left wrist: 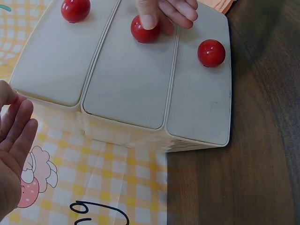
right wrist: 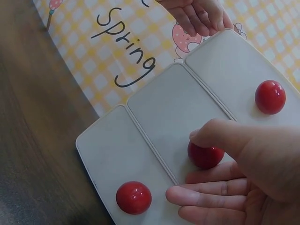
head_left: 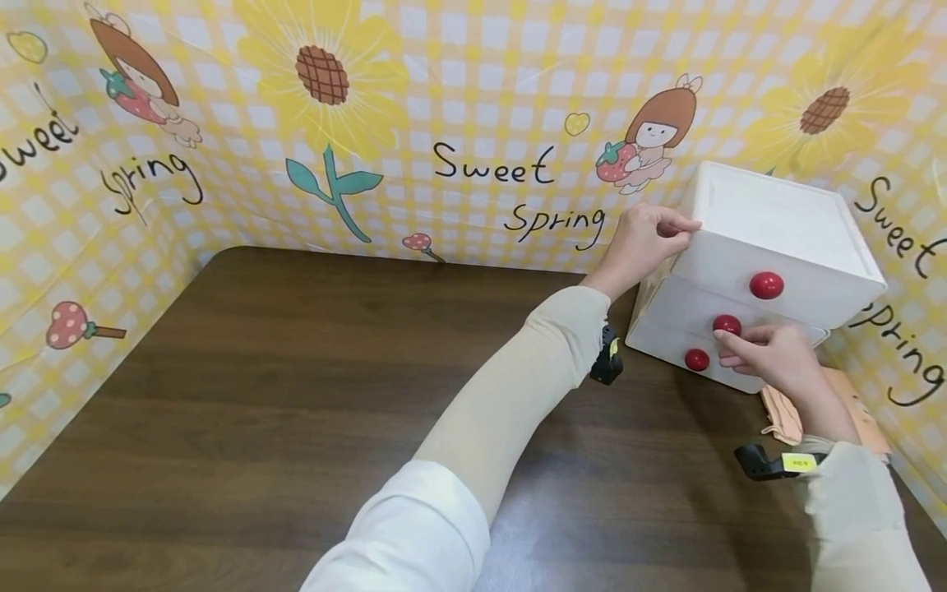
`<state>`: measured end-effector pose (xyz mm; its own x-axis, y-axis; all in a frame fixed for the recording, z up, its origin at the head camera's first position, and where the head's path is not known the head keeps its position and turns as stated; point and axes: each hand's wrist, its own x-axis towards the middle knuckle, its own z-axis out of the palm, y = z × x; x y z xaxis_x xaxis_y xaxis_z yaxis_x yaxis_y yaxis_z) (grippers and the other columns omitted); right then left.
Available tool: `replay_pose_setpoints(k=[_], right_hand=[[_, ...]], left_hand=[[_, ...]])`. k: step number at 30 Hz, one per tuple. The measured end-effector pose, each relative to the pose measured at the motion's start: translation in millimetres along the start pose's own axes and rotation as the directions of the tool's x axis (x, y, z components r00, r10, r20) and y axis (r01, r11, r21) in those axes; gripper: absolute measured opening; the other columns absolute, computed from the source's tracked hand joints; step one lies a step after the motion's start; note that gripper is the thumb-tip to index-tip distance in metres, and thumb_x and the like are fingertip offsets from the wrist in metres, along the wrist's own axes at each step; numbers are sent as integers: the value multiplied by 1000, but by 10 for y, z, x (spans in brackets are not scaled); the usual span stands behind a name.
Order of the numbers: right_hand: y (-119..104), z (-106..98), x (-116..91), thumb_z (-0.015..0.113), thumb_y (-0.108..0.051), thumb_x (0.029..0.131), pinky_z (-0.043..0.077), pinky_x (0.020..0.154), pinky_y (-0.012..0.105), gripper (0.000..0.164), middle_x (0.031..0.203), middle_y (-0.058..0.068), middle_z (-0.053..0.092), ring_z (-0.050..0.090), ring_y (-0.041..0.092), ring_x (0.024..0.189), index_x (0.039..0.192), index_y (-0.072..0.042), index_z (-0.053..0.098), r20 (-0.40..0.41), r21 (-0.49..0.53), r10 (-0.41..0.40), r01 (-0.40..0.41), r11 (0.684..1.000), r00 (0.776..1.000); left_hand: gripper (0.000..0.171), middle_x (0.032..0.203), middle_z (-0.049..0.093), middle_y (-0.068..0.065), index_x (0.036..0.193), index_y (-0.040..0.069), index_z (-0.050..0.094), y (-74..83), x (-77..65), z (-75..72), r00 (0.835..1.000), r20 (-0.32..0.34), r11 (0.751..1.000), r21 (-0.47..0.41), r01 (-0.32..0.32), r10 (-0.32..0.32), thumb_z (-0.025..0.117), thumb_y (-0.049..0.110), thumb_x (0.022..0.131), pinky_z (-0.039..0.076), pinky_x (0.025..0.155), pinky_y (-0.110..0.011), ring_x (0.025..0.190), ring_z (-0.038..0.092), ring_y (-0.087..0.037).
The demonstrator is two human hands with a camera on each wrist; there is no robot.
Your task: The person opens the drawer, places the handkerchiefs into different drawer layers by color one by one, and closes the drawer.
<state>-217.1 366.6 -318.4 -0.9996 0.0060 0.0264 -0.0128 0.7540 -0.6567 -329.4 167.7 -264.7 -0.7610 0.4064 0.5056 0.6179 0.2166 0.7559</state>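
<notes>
A white cabinet [head_left: 792, 218] with three stacked drawers stands at the right of the table, each drawer front bearing a round red knob. My left hand [head_left: 642, 242] holds the cabinet's upper left front corner between thumb and forefinger; in the left wrist view its other fingers [left wrist: 21, 124] are beside the cabinet's side wall. Thumb and forefinger of my right hand [head_left: 784, 362] pinch the middle drawer's knob [right wrist: 206, 157], partly covering it. The top knob [head_left: 766, 285] and bottom knob [head_left: 697, 359] are untouched. All three drawer fronts look closed in the wrist views.
An orange cloth-like item [head_left: 783, 415] lies at the right of the cabinet, partly behind my right wrist. The dark wooden table [head_left: 296, 395] extends to the left. A yellow checked sheet [head_left: 459, 99] with printed flowers and lettering stands around the table's back and sides.
</notes>
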Motion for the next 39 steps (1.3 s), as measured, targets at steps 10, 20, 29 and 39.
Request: replay_pose_setpoints(k=[10, 20, 29, 39], right_hand=[[111, 88, -41, 56, -27, 91, 53, 60, 24, 50, 75, 17, 68, 65, 10, 64, 102, 22, 57, 71, 31, 15, -18, 999, 997], [230, 199, -9, 57, -23, 91, 53, 62, 26, 49, 75, 15, 68, 66, 12, 66, 102, 24, 54, 133, 119, 62, -78, 990, 989], [301, 269, 45, 57, -26, 91, 54, 64, 31, 52, 76, 16, 67, 66, 15, 67, 104, 24, 53, 170, 125, 103, -125, 984, 980], [295, 330, 90, 56, -30, 91, 54, 64, 32, 56, 75, 17, 67, 66, 15, 66, 106, 24, 53, 174, 147, 119, -145, 978, 978]], left_hand=[[17, 96, 69, -1, 100, 6, 71, 3, -10, -1, 1000, 1, 1000, 10, -8, 8, 63, 6, 85, 43, 66, -7, 76, 58, -1], [17, 95, 69, -1, 99, 5, 71, -20, -5, 9, 1000, -15, 1000, -1, -23, 23, 63, 5, 84, 43, 65, -7, 75, 58, -1], [17, 95, 69, -2, 99, 5, 71, -26, -3, 9, 1000, -13, 999, -26, -21, 20, 64, 4, 84, 44, 65, -7, 75, 59, -1], [17, 96, 69, -1, 100, 5, 71, -8, 0, 1, 1000, -4, 1000, -16, -6, 6, 63, 4, 84, 43, 66, -7, 77, 60, -1]])
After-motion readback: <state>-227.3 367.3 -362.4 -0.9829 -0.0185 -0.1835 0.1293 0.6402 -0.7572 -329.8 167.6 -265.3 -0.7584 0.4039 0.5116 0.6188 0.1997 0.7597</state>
